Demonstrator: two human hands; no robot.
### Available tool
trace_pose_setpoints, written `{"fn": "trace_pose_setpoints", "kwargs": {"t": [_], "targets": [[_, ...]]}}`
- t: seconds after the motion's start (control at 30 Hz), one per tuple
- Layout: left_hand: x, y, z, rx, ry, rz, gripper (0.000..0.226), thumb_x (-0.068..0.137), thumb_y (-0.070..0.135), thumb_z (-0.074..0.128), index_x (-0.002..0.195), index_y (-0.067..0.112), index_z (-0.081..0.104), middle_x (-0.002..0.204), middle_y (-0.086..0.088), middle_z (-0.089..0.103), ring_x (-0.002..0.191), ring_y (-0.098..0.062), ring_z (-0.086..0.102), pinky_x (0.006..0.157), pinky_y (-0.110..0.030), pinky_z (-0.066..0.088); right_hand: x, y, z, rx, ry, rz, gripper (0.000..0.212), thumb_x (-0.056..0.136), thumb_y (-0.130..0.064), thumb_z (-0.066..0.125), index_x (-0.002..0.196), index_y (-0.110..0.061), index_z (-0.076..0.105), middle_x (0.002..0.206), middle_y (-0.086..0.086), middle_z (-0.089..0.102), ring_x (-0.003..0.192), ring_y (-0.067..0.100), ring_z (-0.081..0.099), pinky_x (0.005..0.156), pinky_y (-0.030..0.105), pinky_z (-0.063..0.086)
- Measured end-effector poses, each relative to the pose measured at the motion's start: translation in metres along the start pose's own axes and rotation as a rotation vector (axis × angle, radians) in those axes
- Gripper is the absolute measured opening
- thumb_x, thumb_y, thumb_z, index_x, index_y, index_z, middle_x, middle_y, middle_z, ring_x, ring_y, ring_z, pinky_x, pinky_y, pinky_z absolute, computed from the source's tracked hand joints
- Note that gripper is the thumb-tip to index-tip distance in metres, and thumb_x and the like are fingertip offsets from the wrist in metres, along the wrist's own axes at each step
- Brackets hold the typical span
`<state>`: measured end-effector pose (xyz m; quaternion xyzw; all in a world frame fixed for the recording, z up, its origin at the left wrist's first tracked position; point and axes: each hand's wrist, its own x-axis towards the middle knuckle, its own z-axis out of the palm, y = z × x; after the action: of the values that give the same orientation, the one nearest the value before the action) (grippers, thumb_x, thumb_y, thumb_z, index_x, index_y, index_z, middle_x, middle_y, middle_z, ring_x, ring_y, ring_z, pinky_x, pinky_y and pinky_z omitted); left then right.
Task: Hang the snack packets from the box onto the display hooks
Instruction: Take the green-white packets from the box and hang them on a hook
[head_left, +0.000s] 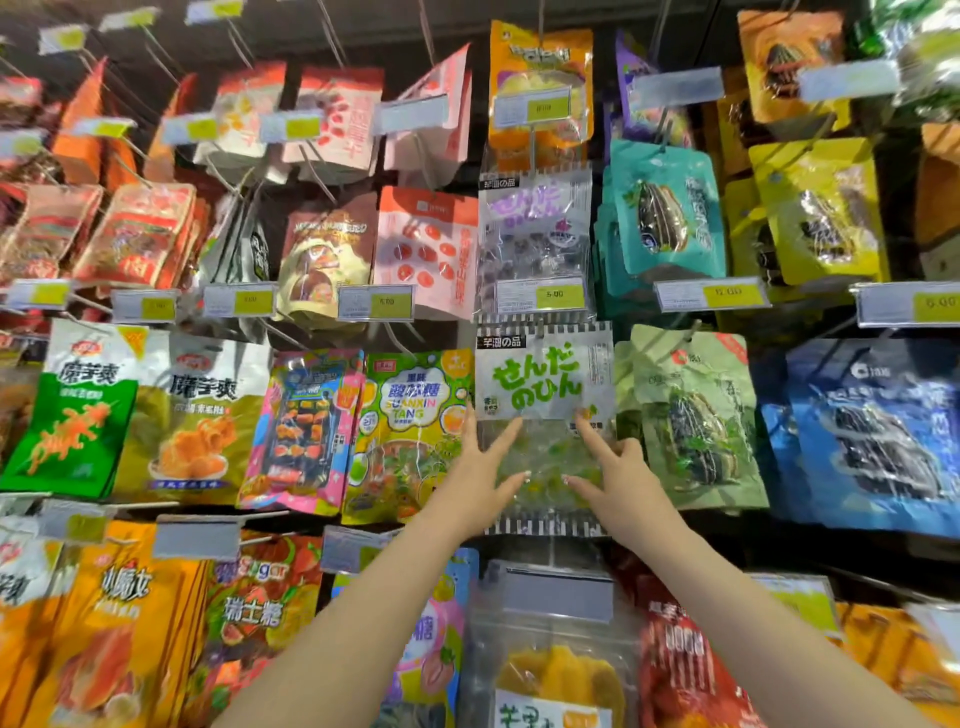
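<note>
The dark display rack holds rows of wire hooks. Snack packets hang from them, close side by side, with price tags at the hook ends. Near the middle hangs a clear packet with green letters.

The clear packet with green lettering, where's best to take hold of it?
Probably its lower side edges, from the front: the clear packet hangs flat, facing outward, its bottom free. The left hand and right hand touch there, fingers straight.
</note>
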<state>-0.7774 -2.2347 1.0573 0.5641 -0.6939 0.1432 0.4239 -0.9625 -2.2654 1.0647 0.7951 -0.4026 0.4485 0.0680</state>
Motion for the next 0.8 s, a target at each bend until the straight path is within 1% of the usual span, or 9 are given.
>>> {"fn": "trace_pose_setpoints", "kwargs": {"t": [0.17, 0.3, 0.37, 0.43, 0.47, 0.53, 0.63, 0.73, 0.8], "targets": [[0.023, -0.010, 0.020, 0.104, -0.054, -0.106, 0.067, 0.098, 0.028, 0.040, 0.145, 0.048, -0.004, 0.150, -0.007, -0.037, 0.135, -0.040, 0.032, 0.109, -0.047, 0.036, 0.024, 0.000, 0.024, -0.117, -0.065, 0.090, 0.073, 0.095, -0.034, 0.046, 0.145, -0.044, -0.007, 0.147, 0.025, 0.017, 0.098, 0.033, 0.061, 0.086, 0.036, 0.049], [0.039, -0.018, 0.032, 0.151, -0.093, -0.148, 0.073, 0.097, 0.019, 0.040, 0.144, 0.047, -0.008, 0.150, -0.010, -0.037, 0.117, -0.041, 0.048, 0.096, -0.048, 0.045, 0.038, 0.008, 0.042, -0.119, -0.059, 0.122, 0.072, 0.096, -0.024, 0.045, 0.144, -0.045, -0.005, 0.149, 0.027, 0.014, 0.058, 0.016, 0.050, 0.069, 0.032, 0.048], [0.039, -0.019, 0.033, 0.130, -0.093, -0.144, 0.074, 0.096, 0.018, 0.041, 0.144, 0.049, -0.006, 0.151, -0.009, -0.035, 0.118, -0.041, 0.047, 0.096, -0.048, 0.045, 0.039, 0.009, 0.043, -0.101, -0.055, 0.113, 0.071, 0.096, -0.024, 0.045, 0.145, -0.045, -0.003, 0.148, 0.028, 0.014, 0.056, 0.016, 0.049, 0.068, 0.032, 0.046], [0.033, -0.013, 0.031, 0.110, -0.064, -0.146, 0.069, 0.097, 0.023, 0.040, 0.145, 0.048, -0.003, 0.153, -0.008, -0.031, 0.123, -0.042, 0.042, 0.099, -0.049, 0.043, 0.035, 0.006, 0.038, -0.057, -0.089, 0.133, 0.066, 0.097, -0.029, 0.042, 0.145, -0.046, -0.001, 0.151, 0.030, 0.005, 0.077, 0.029, 0.060, 0.078, 0.035, 0.047], [0.028, -0.007, 0.029, 0.104, -0.034, -0.158, 0.065, 0.098, 0.027, 0.038, 0.146, 0.045, -0.001, 0.155, -0.008, -0.028, 0.127, -0.044, 0.037, 0.102, -0.050, 0.040, 0.033, 0.003, 0.034, -0.023, -0.116, 0.155, 0.064, 0.097, -0.032, 0.040, 0.145, -0.045, -0.001, 0.152, 0.030, -0.001, 0.100, 0.036, 0.060, 0.088, 0.037, 0.046], [0.018, 0.008, 0.019, 0.076, 0.037, -0.177, 0.058, 0.099, 0.036, 0.036, 0.148, 0.039, 0.006, 0.158, -0.008, -0.017, 0.135, -0.043, 0.027, 0.105, -0.051, 0.035, 0.029, -0.009, 0.022, 0.034, -0.174, 0.172, 0.061, 0.097, -0.037, 0.037, 0.145, -0.044, 0.001, 0.153, 0.028, -0.008, 0.134, 0.042, 0.033, 0.108, 0.043, 0.034], [0.002, 0.022, -0.001, 0.057, 0.134, -0.094, 0.053, 0.097, 0.040, 0.038, 0.147, 0.029, 0.022, 0.159, -0.007, 0.008, 0.139, -0.035, 0.025, 0.107, -0.048, 0.033, 0.015, -0.027, 0.002, 0.068, -0.167, 0.116, 0.057, 0.097, -0.038, 0.037, 0.148, -0.037, 0.010, 0.154, 0.023, 0.014, 0.141, 0.036, 0.020, 0.112, 0.043, 0.026], [-0.031, 0.027, -0.022, 0.056, 0.232, 0.035, 0.049, 0.095, 0.036, 0.046, 0.139, 0.017, 0.039, 0.143, -0.007, 0.039, 0.134, -0.026, 0.035, 0.103, -0.041, 0.037, -0.022, -0.047, -0.012, 0.080, -0.030, 0.021, 0.055, 0.096, -0.034, 0.044, 0.147, -0.026, 0.024, 0.143, 0.017, 0.035, 0.128, 0.032, 0.041, 0.102, 0.036, 0.035], [-0.065, 0.028, -0.033, 0.068, 0.243, 0.109, 0.045, 0.094, 0.034, 0.049, 0.134, 0.014, 0.045, 0.134, -0.006, 0.048, 0.127, -0.025, 0.041, 0.097, -0.039, 0.041, -0.058, -0.061, -0.016, 0.061, 0.023, -0.017, 0.054, 0.095, -0.031, 0.046, 0.145, -0.023, 0.029, 0.138, 0.011, 0.039, 0.116, 0.028, 0.050, 0.094, 0.035, 0.040]]}}
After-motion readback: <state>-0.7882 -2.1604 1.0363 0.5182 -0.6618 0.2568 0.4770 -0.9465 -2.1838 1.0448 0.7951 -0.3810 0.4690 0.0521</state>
